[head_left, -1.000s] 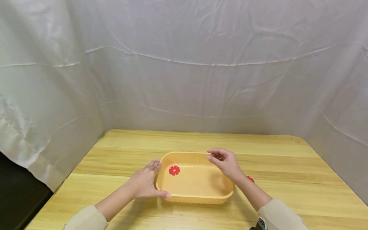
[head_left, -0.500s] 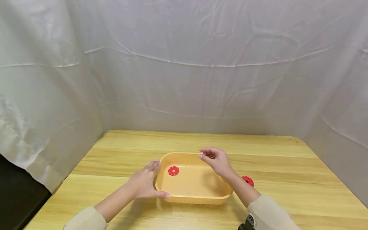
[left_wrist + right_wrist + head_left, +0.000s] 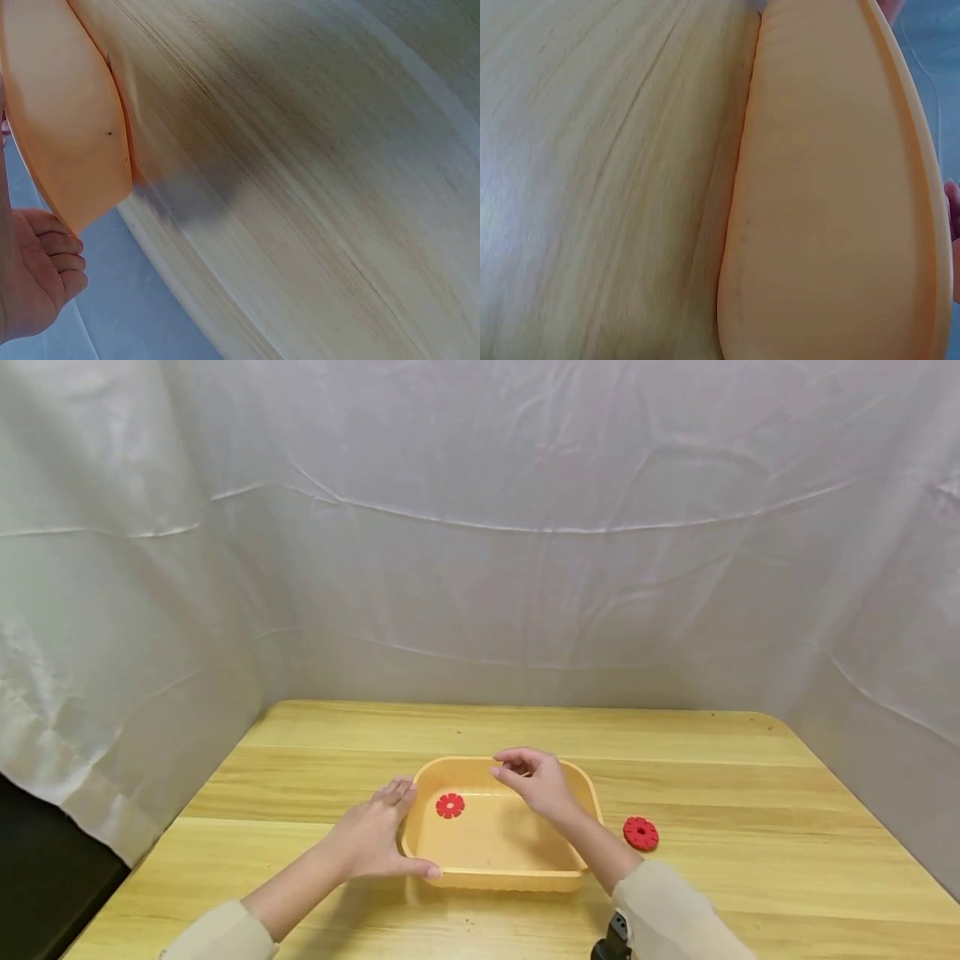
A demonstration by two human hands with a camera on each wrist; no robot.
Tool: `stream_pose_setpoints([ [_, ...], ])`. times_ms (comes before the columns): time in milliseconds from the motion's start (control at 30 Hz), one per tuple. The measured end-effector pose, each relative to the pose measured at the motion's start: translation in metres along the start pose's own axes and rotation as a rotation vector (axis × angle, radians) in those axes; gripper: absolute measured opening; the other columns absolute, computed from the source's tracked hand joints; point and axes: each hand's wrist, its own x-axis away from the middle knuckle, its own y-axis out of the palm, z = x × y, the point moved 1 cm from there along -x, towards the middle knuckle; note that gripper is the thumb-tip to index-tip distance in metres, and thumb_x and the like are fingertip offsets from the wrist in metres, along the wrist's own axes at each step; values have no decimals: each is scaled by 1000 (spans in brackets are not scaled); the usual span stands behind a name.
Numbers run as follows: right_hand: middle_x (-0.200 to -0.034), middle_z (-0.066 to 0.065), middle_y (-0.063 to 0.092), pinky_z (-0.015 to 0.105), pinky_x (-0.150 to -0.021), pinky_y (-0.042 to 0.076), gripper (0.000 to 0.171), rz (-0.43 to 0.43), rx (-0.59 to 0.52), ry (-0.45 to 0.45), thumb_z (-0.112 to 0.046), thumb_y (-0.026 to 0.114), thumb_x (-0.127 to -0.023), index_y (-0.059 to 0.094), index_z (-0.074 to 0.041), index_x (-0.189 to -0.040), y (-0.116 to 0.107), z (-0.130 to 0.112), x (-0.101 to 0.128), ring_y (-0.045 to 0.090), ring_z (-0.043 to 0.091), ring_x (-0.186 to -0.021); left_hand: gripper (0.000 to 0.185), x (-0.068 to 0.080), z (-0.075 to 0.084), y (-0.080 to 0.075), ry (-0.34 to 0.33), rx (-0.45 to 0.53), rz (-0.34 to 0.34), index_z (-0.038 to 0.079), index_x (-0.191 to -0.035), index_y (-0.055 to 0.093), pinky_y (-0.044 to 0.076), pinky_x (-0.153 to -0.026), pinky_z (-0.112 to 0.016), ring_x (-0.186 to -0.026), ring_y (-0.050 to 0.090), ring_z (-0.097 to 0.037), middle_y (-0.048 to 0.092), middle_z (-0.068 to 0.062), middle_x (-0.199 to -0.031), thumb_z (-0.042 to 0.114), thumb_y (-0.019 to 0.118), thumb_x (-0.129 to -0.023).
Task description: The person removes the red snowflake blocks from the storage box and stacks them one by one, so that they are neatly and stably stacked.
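Smooth orange plastic tub (image 3: 501, 856) — left hand (image 3: 371, 839) flat against its side, right hand (image 3: 538, 781) loosely curled, empty — grainy wooden table (image 3: 750, 793)

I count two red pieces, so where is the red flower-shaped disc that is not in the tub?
In the head view, the red flower-shaped disc lies on the wooden table, just right of the orange plastic tub.

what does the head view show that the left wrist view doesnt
Only the head view shows the two red flower-shaped discs, one inside the tub and one on the table to its right, the right hand with curled fingers above the tub, and the white cloth backdrop. Only the left wrist view shows the tub's outer wall from close up and the left hand's curled fingertips beside it. Both show the orange tub, the wooden table and the left hand at the tub's left end.
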Motion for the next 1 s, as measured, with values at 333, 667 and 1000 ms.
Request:
stream_pose_setpoints([
  [333,-85,15,64,15,-60,45,27,-25,0,-36,-9,68,-82,65,8,-103,22,5,-6,53,7,-72,116,0,-1,-1,3,-16,-2,-8,-136,40,44,-98,-52,-132,37,-41,37,-26,-143,79,60,-62],
  [667,-82,17,65,15,-61,45,26,-54,7,1,-7,69,-81,66,9,-101,37,11,-11,52,7,-68,116,0,-1,-1,7,-24,8,-8,-135,41,43,-99,-51,-132,38,-41,38,-26,-142,80,58,-61],
  [1000,-82,14,64,15,-59,44,24,-101,89,1,-9,68,-82,67,7,-100,47,19,-18,50,8,-69,115,-1,0,-1,21,-27,5,-10,-134,41,43,-99,-51,-131,39,-41,39,-28,-141,78,59,-63],
])
